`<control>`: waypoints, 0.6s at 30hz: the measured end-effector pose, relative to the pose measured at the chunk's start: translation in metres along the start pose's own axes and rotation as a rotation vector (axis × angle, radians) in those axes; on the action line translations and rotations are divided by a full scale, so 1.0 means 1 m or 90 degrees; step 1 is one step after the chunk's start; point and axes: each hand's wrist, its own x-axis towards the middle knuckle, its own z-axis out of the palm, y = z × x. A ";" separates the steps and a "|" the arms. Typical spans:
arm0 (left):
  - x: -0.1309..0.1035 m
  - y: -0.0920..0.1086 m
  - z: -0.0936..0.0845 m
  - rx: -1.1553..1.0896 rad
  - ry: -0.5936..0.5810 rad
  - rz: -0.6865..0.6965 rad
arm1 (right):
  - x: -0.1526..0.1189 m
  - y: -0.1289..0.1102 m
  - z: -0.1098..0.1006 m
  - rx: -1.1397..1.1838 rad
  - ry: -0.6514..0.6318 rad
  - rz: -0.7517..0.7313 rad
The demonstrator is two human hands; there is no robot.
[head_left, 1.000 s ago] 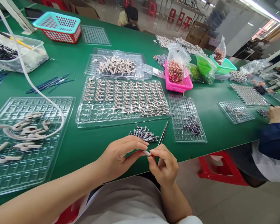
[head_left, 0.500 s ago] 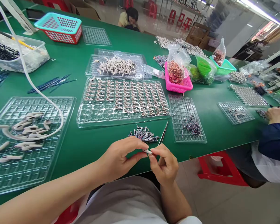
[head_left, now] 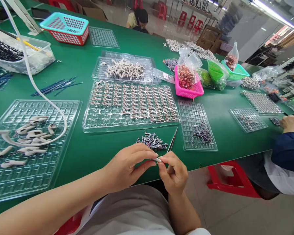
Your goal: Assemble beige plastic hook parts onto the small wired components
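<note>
white piece (head_left: pixel 157 159) looks light, stiff, maybe slick; best held by its ends, as left hand (head_left: pixel 127 166) and right hand (head_left: pixel 174 173) pinch it.

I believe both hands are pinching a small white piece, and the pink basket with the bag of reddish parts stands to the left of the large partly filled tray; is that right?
Not quite: the head view shows the pink basket with the bag of reddish parts to the right of the large tray. Both hands are indeed pinching a small white piece.
</note>
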 end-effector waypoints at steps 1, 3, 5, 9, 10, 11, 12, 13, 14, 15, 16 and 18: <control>0.000 0.000 0.000 0.001 -0.001 0.000 | 0.000 0.000 0.000 0.000 0.000 0.001; 0.000 0.000 0.000 -0.001 -0.004 -0.003 | 0.000 0.001 0.001 -0.001 -0.002 0.012; 0.000 -0.001 0.000 -0.004 -0.007 -0.006 | -0.001 0.001 0.001 -0.002 -0.006 0.026; -0.002 0.000 0.000 -0.014 -0.019 -0.017 | 0.000 0.001 0.001 0.000 -0.014 0.048; -0.002 0.000 0.000 -0.016 -0.021 -0.026 | 0.000 0.001 0.001 0.004 -0.010 0.056; -0.002 0.000 0.000 -0.014 -0.020 -0.038 | 0.000 0.001 0.001 0.009 -0.002 0.065; -0.002 0.001 0.000 -0.010 -0.017 -0.053 | 0.000 0.001 0.001 0.016 0.009 0.077; -0.002 0.001 0.000 -0.001 -0.012 -0.072 | 0.001 0.001 0.001 0.022 0.021 0.090; -0.002 0.002 -0.001 0.010 -0.008 -0.090 | 0.001 0.001 0.001 0.026 0.031 0.103; -0.002 0.002 -0.001 0.022 -0.004 -0.105 | 0.001 0.001 0.001 0.027 0.038 0.116; -0.002 0.002 -0.001 0.033 0.000 -0.116 | 0.000 0.001 0.001 0.025 0.043 0.127; -0.001 0.002 -0.001 0.052 0.001 -0.122 | 0.000 0.002 0.000 0.014 0.046 0.142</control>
